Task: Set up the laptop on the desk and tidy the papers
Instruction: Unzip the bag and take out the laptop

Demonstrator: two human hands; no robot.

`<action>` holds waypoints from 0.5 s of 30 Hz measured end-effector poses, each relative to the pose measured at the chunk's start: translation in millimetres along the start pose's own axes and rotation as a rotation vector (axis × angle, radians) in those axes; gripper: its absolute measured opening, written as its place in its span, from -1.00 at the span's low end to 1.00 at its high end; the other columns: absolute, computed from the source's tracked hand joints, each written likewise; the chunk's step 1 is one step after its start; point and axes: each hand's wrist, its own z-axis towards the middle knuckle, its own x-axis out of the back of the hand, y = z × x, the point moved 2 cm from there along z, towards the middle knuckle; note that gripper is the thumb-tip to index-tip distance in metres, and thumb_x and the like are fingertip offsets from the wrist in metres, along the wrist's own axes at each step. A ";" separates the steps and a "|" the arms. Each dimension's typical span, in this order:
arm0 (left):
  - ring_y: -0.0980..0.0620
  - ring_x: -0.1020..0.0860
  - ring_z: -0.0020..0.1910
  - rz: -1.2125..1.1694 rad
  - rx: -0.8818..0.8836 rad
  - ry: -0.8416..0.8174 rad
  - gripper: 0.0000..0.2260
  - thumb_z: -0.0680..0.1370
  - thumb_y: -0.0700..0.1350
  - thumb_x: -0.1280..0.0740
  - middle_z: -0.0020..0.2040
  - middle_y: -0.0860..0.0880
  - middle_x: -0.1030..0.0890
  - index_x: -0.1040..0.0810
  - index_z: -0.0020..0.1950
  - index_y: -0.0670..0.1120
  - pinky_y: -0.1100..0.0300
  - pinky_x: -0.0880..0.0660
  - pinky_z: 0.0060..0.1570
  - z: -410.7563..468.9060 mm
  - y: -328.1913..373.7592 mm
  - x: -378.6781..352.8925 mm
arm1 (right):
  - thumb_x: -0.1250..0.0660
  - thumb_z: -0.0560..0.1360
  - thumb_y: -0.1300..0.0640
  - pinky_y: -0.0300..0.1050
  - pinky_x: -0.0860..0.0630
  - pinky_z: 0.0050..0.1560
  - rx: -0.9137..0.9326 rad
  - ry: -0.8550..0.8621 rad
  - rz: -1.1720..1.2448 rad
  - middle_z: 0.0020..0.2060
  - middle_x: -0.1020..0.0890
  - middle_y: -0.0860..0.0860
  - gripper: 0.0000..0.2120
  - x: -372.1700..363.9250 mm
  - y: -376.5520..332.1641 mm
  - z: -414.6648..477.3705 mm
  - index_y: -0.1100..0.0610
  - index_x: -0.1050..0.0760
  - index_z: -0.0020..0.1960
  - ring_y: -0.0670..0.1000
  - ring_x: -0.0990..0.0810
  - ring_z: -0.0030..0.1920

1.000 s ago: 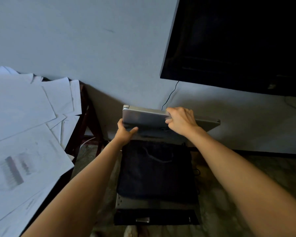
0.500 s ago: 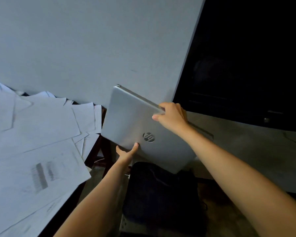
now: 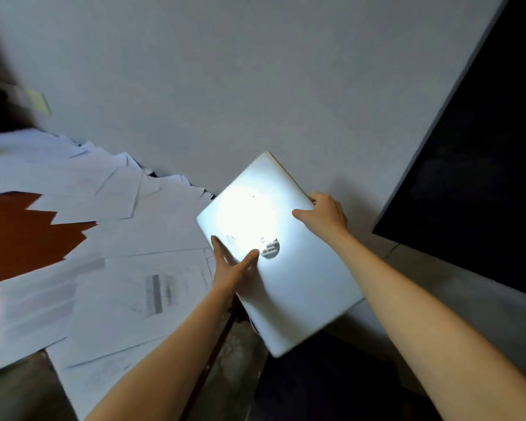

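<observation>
One closed silver laptop (image 3: 286, 268) is being held in the air by two hands, tilted, with its lid turned toward the camera. A round logo (image 3: 270, 248) is being shown near the lid's middle; its letters are partly washed out by a bright glare beside it and cannot be read with certainty. The left hand (image 3: 234, 268) is being closed on the laptop's left edge, with the thumb laid across the lid just beside the logo and the fingers wrapped under the edge. The right hand (image 3: 324, 214) is being clamped on the upper right edge, thumb on the lid, fingers hidden behind it. The laptop is being carried just beyond the right edge of the desk (image 3: 19, 232), its left corner overlapping the papers (image 3: 134, 268) there, and whether it is touching them cannot be told. The desk is being covered by many loose white sheets, overlapping and too many to be counted; a bare reddish-brown patch of the surface is being left showing toward the left edge. On one sheet near the front edge a dark printed block (image 3: 160, 294) is being shown, too blurred to be read. One large dark screen (image 3: 483, 177) is being seen against the wall (image 3: 255, 71) at the right.
</observation>
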 end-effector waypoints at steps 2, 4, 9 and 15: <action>-0.01 -0.08 0.52 0.068 -0.001 0.009 -0.08 0.43 0.00 -0.45 0.55 0.13 0.03 0.16 0.53 0.14 -0.02 -0.15 0.44 2.7 7.2 26.5 | -0.35 0.40 0.08 -0.15 -0.33 -0.22 0.022 -0.032 0.045 -0.17 -0.50 -0.02 -0.78 -14.3 -14.6 2.3 0.07 -0.35 -0.05 0.10 -0.47 -0.11; 0.02 -0.08 0.52 0.120 -0.011 0.040 -0.11 0.43 0.02 -0.46 0.54 0.16 0.00 0.11 0.53 0.14 0.03 -0.14 0.43 2.4 16.7 54.4 | -0.36 0.42 0.08 -0.11 -0.41 -0.11 0.044 -0.075 0.085 -0.10 -0.50 -0.01 -0.66 -30.2 -31.2 3.5 0.08 -0.31 0.11 0.10 -0.50 -0.07; -0.06 -0.21 0.47 0.197 -0.004 0.138 -0.16 0.41 0.00 -0.48 0.52 0.02 -0.18 -0.02 0.53 0.14 0.06 -0.22 0.39 -1.4 34.2 133.1 | -0.35 0.46 0.14 -0.08 -0.43 -0.01 0.154 -0.196 0.204 -0.03 -0.50 -0.05 -0.62 -80.5 -82.0 2.3 0.00 -0.31 0.21 0.08 -0.50 -0.02; -0.18 -0.25 0.44 0.284 0.046 0.221 -0.19 0.43 -0.01 -0.45 0.51 -0.08 -0.19 -0.03 0.53 0.15 -0.08 -0.25 0.37 -9.5 47.5 240.8 | -0.34 0.46 0.37 -0.27 -0.42 0.02 0.235 -0.514 0.454 0.35 -0.43 -0.05 -0.50 -161.2 -148.9 -16.1 0.09 -0.35 0.34 -0.06 -0.43 0.17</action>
